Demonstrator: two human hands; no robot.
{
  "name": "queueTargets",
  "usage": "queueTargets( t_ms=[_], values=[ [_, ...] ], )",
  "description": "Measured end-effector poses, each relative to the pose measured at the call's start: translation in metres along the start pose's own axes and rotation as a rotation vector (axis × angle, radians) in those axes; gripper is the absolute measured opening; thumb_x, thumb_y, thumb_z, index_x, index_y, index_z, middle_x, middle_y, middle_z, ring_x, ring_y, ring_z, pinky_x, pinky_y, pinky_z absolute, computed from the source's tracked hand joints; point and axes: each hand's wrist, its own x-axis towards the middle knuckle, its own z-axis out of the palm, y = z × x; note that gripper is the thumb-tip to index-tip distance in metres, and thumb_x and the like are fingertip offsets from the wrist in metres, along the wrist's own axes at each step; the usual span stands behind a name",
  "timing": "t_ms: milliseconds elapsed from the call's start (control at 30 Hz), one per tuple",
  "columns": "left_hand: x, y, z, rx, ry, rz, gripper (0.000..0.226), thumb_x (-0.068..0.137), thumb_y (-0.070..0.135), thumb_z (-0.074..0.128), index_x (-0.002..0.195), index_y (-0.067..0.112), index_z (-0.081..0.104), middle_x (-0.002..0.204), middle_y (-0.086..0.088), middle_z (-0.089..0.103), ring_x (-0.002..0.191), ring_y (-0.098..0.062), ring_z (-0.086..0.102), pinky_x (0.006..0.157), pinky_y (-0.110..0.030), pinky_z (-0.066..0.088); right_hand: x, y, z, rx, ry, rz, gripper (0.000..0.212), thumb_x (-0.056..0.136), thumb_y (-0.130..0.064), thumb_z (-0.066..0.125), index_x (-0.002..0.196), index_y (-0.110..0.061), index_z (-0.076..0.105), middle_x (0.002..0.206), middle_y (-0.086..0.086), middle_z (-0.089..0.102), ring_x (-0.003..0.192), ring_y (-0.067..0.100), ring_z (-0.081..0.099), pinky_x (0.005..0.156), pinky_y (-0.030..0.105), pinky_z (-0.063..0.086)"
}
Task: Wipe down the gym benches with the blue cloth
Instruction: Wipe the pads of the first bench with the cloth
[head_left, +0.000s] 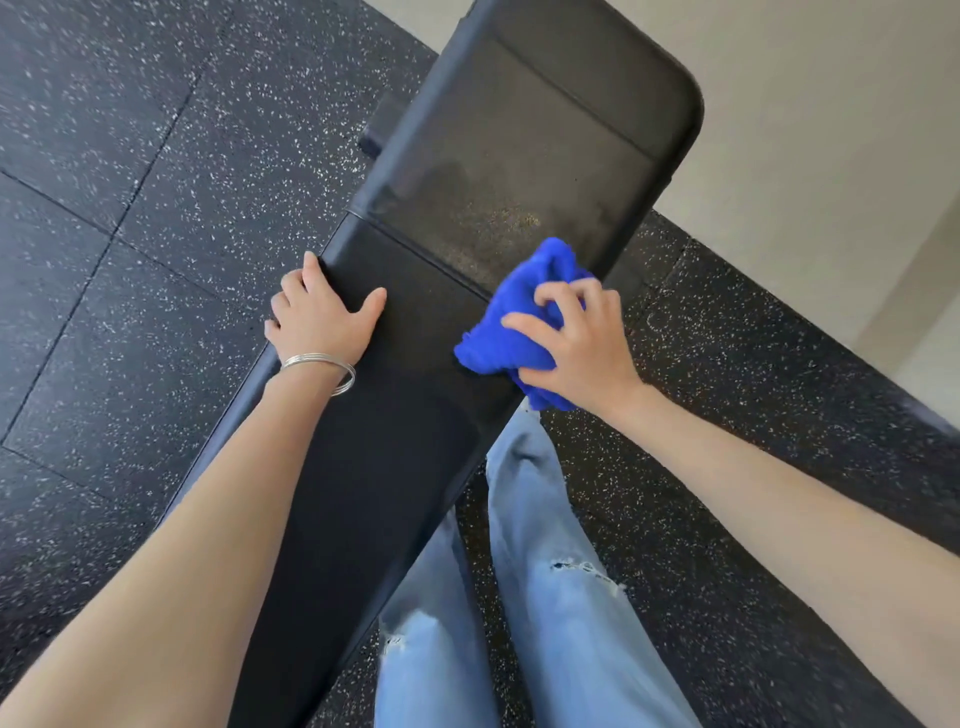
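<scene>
Blue cloth (509, 332) bunched in my right hand (576, 343) at the black bench's (395, 467) right edge.

Nearest, my torn jeans (550, 623) stand just beside the bench's right side. My left hand (322, 317), bangles (319, 366) at the wrist, clasps the bench's left edge, fingers curled over it, thumb on top. My right hand clutches the crumpled, bright cloth against the seam between the pads. Beyond it, the far pad shows a dull, streaky patch; its top corner is cut off.

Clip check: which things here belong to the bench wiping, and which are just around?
In the job:
blue cloth, gripped by the right hand
bench, under the cloth
left hand, holding the bench's edge

Just around:
bangles
jeans
speckled floor
wall
</scene>
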Motion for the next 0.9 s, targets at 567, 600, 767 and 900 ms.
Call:
queueTargets(
  t_ms=[567,600,767,900],
  values=[
    [0.018,0.059,-0.006,0.023,-0.025,-0.030,0.101,0.078,0.065,0.056,0.148,0.006,0.014,0.150,-0.018,0.024,0.136,-0.038,0.024,0.112,-0.055,0.022,0.106,0.099,-0.018,0.095,0.157,0.818,0.040,0.078,-0.045,0.058,0.117,-0.037,0.058,0.125,0.000,0.048,0.108,0.030,0.043,0.079,0.039,0.038],
    [0.019,0.064,-0.005,0.022,-0.024,-0.040,0.104,0.076,0.067,0.057,0.148,0.005,0.013,0.150,-0.018,0.024,0.137,-0.038,0.023,0.112,-0.055,0.021,0.101,0.089,-0.017,0.096,0.165,0.820,0.039,0.077,-0.045,0.058,0.115,-0.036,0.059,0.124,0.001,0.049,0.106,0.030,0.044,0.078,0.039,0.038],
    [0.018,0.067,-0.001,0.044,-0.013,-0.062,0.114,0.068,0.067,0.065,0.147,0.004,0.012,0.151,-0.017,0.022,0.138,-0.037,0.022,0.112,-0.058,0.019,0.042,0.044,-0.010,0.127,0.067,0.327,0.037,0.062,-0.036,0.071,0.099,-0.028,0.068,0.106,0.007,0.060,0.090,0.035,0.052,0.069,0.039,0.039],
    [0.016,0.060,-0.002,0.061,-0.030,-0.036,0.117,0.065,0.066,0.068,0.148,0.008,0.011,0.153,-0.014,0.020,0.140,-0.034,0.020,0.112,-0.061,0.018,0.025,0.069,-0.016,0.093,-0.089,-0.125,0.040,0.060,-0.033,0.070,0.100,-0.027,0.072,0.103,0.008,0.065,0.085,0.037,0.059,0.066,0.040,0.042]
  ],
)
